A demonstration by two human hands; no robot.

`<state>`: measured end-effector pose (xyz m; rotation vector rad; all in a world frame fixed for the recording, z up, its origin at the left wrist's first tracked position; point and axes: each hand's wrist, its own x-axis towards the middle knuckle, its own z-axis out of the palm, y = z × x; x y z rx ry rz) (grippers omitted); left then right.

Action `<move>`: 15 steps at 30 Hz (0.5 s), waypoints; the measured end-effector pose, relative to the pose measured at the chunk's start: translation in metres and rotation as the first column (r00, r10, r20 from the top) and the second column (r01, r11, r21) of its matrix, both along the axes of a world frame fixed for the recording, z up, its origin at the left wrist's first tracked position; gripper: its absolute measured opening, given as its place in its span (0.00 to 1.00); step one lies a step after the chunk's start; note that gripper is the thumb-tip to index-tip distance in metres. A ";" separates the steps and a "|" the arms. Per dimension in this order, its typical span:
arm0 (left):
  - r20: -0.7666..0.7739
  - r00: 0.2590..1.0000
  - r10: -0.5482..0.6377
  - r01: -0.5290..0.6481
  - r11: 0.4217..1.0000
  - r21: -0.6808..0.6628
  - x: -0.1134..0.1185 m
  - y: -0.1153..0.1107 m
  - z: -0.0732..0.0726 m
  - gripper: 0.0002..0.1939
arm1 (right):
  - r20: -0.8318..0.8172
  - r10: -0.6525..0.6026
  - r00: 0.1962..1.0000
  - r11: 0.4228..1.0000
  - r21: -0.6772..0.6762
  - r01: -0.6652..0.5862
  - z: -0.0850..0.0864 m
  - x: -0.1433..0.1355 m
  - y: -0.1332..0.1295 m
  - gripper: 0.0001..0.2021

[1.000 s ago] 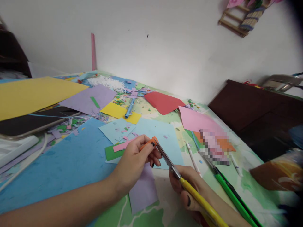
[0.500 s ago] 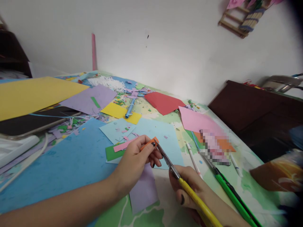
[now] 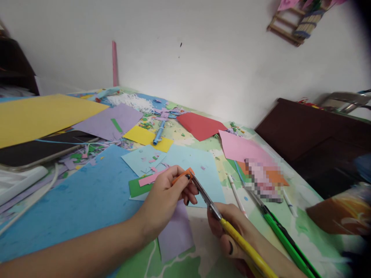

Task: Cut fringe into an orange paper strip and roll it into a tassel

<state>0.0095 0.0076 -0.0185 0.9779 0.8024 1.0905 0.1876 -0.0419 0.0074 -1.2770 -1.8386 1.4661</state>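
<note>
Between the thumb and fingers of my left hand [image 3: 171,191] is a small folded orange paper piece [image 3: 189,171]. My right hand [image 3: 232,231] is wrapped round yellow-handled scissors [image 3: 245,244], whose metal blades point up and left. The blade tips touch or lie right beside the orange piece, close to my left thumb. Under my left hand are a pink strip [image 3: 148,179], a green paper piece [image 3: 137,188] and light blue sheets [image 3: 207,158]. A purple sheet [image 3: 176,235] lies below my hands.
A green cutter [image 3: 286,235] and a white pen [image 3: 236,193] lie at the right. A phone [image 3: 43,148] and a large blue sheet [image 3: 87,193] are at the left. Red paper [image 3: 199,125], a blue roll [image 3: 159,133] and many scraps lie further back.
My right thumb has shifted slightly right and down on the scissors. The yellow handle has moved a little to the right. My left hand and the orange piece look unchanged.
</note>
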 end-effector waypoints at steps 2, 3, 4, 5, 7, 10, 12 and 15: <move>-0.002 1.000 -0.003 0.003 1.000 0.002 0.000 0.000 -0.001 0.09 | -0.010 -0.019 1.000 0.999 -0.029 0.019 -0.001 0.000 0.000 0.27; -0.003 1.000 -0.004 0.004 1.000 0.002 0.000 0.000 -0.001 0.09 | -0.014 -0.022 1.000 0.999 -0.042 0.022 -0.001 0.000 0.001 0.27; -0.003 1.000 -0.005 0.005 1.000 0.001 0.000 0.000 -0.001 0.09 | -0.017 -0.025 1.000 0.998 -0.051 0.024 -0.001 0.000 0.001 0.27; -0.002 1.000 -0.005 0.005 1.000 0.000 0.000 0.001 -0.001 0.09 | -0.019 -0.028 0.999 0.998 -0.054 0.027 -0.002 0.000 0.001 0.27; 0.000 1.000 -0.002 0.002 1.000 -0.003 0.001 0.001 0.000 0.09 | -0.013 -0.025 1.000 0.998 -0.057 0.024 -0.002 -0.001 0.002 0.27; 0.003 1.000 0.006 -0.005 1.000 -0.006 0.001 0.001 0.001 0.09 | -0.006 -0.024 1.000 0.998 -0.060 0.023 -0.001 -0.002 0.003 0.27; 0.000 1.000 0.006 -0.006 1.000 -0.005 0.001 0.001 0.001 0.10 | -0.006 -0.027 1.000 0.999 -0.047 0.026 -0.001 -0.003 0.003 0.27; -0.005 1.000 0.002 -0.002 1.000 -0.001 0.000 0.000 0.001 0.10 | -0.001 -0.024 1.000 0.999 -0.038 0.024 -0.001 -0.003 0.003 0.27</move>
